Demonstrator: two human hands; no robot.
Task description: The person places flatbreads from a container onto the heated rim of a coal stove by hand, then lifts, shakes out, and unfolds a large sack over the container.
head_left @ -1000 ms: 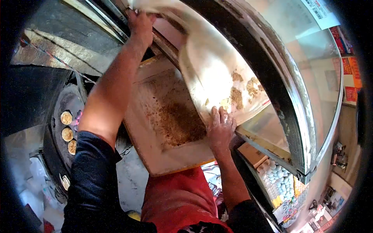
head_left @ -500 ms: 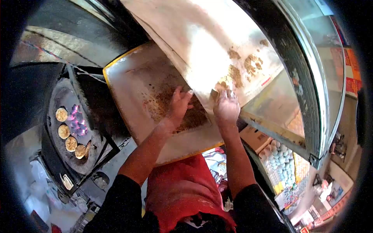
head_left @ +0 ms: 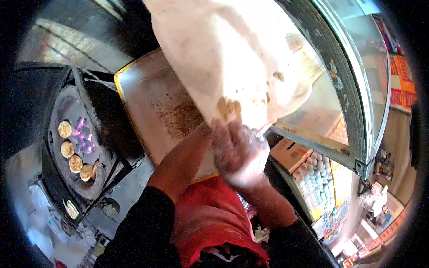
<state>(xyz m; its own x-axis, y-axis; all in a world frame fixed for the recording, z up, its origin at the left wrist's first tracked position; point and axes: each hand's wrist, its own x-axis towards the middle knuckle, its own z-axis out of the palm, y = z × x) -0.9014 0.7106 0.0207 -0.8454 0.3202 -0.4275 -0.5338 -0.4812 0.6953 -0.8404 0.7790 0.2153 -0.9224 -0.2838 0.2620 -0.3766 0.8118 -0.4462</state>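
A large pale sheet [head_left: 214,49] with brown patches spreads away from me over a stained tray [head_left: 147,102]. It narrows and bunches at its near end, where both hands meet. My left hand [head_left: 222,136] is closed on this end, its fingers partly hidden. Close against it, to the right, my right hand [head_left: 248,156] is also closed on the sheet's end, blurred by motion. The tray's yellow rim shows on the left, and brown crumbs lie on its surface.
At the left, several round flat breads [head_left: 67,149] lie beside glowing coals [head_left: 83,137] in a dark-sided oven. A curved glass case [head_left: 364,98] stands at the right. Below it are a cardboard box [head_left: 289,154] and many eggs [head_left: 316,172].
My left hand has come from the sheet's far upper left to join my right hand. The sheet has shifted, bunched at its near end and now covers more of the tray.
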